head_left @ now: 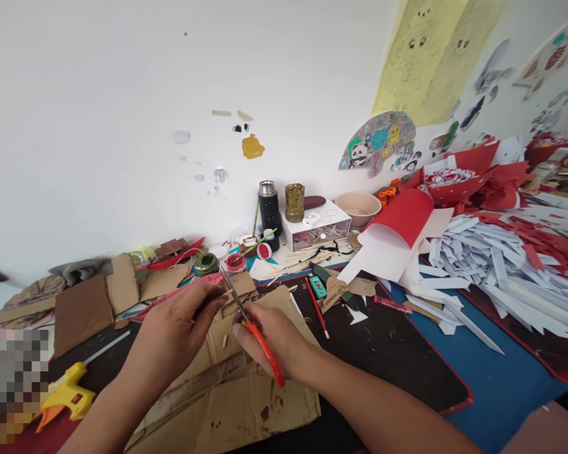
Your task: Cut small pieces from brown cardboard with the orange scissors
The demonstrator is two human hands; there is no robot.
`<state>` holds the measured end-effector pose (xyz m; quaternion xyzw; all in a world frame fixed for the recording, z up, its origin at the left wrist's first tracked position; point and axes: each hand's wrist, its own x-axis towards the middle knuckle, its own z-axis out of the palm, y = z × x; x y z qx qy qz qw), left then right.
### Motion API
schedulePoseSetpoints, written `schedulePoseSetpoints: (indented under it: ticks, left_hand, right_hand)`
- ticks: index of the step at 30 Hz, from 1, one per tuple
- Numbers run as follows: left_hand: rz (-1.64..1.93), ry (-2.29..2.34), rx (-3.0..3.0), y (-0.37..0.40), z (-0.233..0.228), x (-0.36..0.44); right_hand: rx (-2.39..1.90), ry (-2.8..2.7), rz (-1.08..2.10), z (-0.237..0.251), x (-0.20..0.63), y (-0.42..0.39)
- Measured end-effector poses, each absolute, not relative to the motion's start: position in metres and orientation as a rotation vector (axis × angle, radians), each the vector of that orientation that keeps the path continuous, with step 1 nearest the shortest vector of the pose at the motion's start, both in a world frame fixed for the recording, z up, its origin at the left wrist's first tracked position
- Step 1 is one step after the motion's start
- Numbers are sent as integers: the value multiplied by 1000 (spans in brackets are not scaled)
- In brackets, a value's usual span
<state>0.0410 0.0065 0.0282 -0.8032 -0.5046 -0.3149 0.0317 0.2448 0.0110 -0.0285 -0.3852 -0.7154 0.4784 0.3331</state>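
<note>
My right hand (274, 331) is closed round the orange-red handle of a pair of scissors (260, 343), whose metal blades point away and up to the left. Beside the blades, my left hand (182, 321) pinches a thin pale stick (226, 294) between thumb and fingers; the fingers hide most of it. Both hands are above a stained sheet of brown cardboard (265, 403). A short pale stick piece (224, 341) lies on that cardboard between the hands.
At the left is a yellow glue gun (71, 394). Open paint jars (206, 263), a black thermos (269, 211) and a white drawer box (319, 228) stand by the wall. A red pencil (317, 306) lies right of the cardboard, with heaped white paper strips (492, 258) beyond.
</note>
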Motion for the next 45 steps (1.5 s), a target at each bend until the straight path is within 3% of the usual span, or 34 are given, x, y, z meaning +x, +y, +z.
schedulePoseSetpoints:
  ticks: [13, 24, 35, 45]
  left_hand:
    - [-1045, -1699, -2593, 8, 27, 48]
    - [-1055, -1545, -2503, 7, 19, 49]
    - [-1187, -1881, -2555, 14, 12, 57]
    - [-1159, -1815, -2541, 12, 17, 54]
  right_hand:
    - [-995, -1938, 1241, -30, 247, 10]
    - [-1029, -1920, 1253, -23, 244, 5]
    - [-1131, -1848, 1287, -34, 238, 5]
    - [-1020, -1893, 1255, -32, 244, 11]
